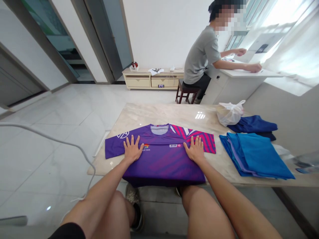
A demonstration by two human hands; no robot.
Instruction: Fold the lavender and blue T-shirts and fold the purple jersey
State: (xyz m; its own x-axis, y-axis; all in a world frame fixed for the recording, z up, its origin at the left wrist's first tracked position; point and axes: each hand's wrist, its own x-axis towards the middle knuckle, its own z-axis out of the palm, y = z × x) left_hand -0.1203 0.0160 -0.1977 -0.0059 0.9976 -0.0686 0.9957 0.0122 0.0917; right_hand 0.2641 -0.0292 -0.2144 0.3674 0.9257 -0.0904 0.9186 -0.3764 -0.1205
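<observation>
A purple short-sleeved T-shirt (161,161) lies spread front side up on the marble-topped table (139,114), its collar away from me. Its lower end hangs over the near table edge. Pink zigzag stripes cover the sleeve on the right, and a white emblem marks the one on the left. My left hand (133,148) rests flat with fingers spread on the chest by the left sleeve. On the opposite side of the chest, my right hand (195,149) presses flat too, fingers apart. Neither hand grips the cloth.
Folded blue garments (259,152) lie at the table's right, with dark blue cloth (254,126) and a white plastic bag (230,113) behind them. A person (201,53) sits on a stool at a white counter (244,71). A grey cable (64,142) crosses at left.
</observation>
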